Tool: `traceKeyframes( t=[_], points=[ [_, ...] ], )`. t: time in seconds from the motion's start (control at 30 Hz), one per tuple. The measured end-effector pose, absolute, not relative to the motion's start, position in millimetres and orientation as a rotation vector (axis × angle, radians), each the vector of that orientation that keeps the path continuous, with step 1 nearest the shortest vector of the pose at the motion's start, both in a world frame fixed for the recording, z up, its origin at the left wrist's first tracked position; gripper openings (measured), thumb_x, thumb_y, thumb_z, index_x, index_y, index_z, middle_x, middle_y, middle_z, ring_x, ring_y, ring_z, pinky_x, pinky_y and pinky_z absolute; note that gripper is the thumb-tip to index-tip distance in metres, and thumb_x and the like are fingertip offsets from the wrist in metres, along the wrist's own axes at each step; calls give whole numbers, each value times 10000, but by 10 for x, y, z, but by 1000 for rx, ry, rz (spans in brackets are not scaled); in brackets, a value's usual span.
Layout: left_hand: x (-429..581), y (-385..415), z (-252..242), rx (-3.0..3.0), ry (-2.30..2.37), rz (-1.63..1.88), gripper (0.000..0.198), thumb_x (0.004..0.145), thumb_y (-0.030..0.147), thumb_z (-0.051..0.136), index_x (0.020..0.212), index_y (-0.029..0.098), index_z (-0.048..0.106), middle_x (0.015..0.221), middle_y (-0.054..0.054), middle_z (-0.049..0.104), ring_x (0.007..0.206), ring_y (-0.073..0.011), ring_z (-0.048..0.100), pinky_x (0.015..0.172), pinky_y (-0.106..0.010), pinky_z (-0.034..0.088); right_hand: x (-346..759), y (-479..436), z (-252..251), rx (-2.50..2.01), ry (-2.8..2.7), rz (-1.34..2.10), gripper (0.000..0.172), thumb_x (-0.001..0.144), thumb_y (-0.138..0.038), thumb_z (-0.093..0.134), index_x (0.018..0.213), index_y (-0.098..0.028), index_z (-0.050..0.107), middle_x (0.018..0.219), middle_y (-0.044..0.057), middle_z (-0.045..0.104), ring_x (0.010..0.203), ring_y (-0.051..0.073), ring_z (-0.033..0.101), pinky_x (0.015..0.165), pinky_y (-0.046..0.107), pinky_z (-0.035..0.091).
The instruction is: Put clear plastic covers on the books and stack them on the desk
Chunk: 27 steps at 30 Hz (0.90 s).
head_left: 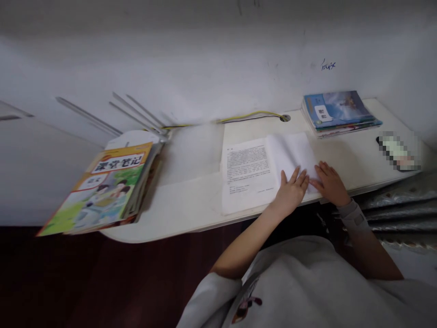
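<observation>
An open white book of printed paper [268, 169] lies under the left grip [292, 191], flat with fingers spread, and by the right grip [332, 183], whether pinching I cannot tell; light outward strokes should smooth the page [288, 148] beneath without creases.
</observation>
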<state>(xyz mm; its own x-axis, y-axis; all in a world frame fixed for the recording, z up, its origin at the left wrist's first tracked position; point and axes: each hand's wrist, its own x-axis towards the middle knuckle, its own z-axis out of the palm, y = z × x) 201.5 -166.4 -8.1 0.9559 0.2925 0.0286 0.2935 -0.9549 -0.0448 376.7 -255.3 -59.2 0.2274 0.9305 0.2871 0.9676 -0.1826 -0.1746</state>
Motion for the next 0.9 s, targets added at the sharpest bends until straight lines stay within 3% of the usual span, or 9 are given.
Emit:
traceKeyframes(
  t=[0.27, 0.4, 0.47, 0.63, 0.73, 0.9],
  points=[
    [2025, -1698, -41, -3110, -412, 13, 461, 990, 165, 297, 1433, 112, 409, 1546, -153, 328, 1456, -312, 230, 1071, -662, 316, 3763, -2567, -574, -2203, -1759, -159, 609, 977, -507, 290, 1328, -61, 514, 1424, 247, 477, 1349, 327, 423, 1073, 503, 357],
    [1908, -1539, 64, -3239, -413, -38, 637, 981, 483, 352, 1479, 88, 309, 1567, -165, 267, 1471, -278, 187, 1140, -560, 263, 3838, -2564, -549, -2169, -1777, -113, 597, 981, -478, 283, 1348, -58, 495, 1423, 243, 480, 1347, 313, 428, 1074, 498, 363],
    [1763, -1355, 103, -3224, -638, -122, 730, 955, 572, 338, 1495, 84, 273, 1571, -184, 243, 1477, -277, 156, 1162, -522, 227, 3910, -2544, -544, -2150, -1787, -98, 625, 972, -491, 297, 1360, -35, 479, 1429, 258, 467, 1348, 316, 424, 1073, 491, 369],
    [1470, -876, 45, -3098, -1339, -89, 727, 975, 574, 219, 1490, 64, 283, 1565, -217, 234, 1468, -315, 174, 1154, -540, 216, 4043, -2442, -559, -2141, -1802, -79, 662, 961, -539, 275, 1379, -62, 467, 1431, 237, 474, 1359, 334, 408, 1064, 536, 362],
    [1495, -798, -32, -3173, -1281, 12, 684, 986, 552, 163, 1507, 120, 258, 1577, -168, 240, 1469, -311, 180, 1136, -598, 206, 4043, -2406, -569, -2163, -1824, -63, 677, 957, -565, 268, 1367, -72, 484, 1435, 223, 477, 1354, 333, 418, 1072, 532, 348],
    [1669, -906, -72, -3169, -1201, 53, 751, 951, 630, 182, 1533, 156, 196, 1579, -142, 252, 1464, -394, 125, 1080, -726, 146, 4017, -2406, -566, -2204, -1823, -37, 677, 940, -587, 332, 1380, -92, 473, 1471, 214, 434, 1389, 323, 369, 1095, 539, 309]
  ],
)
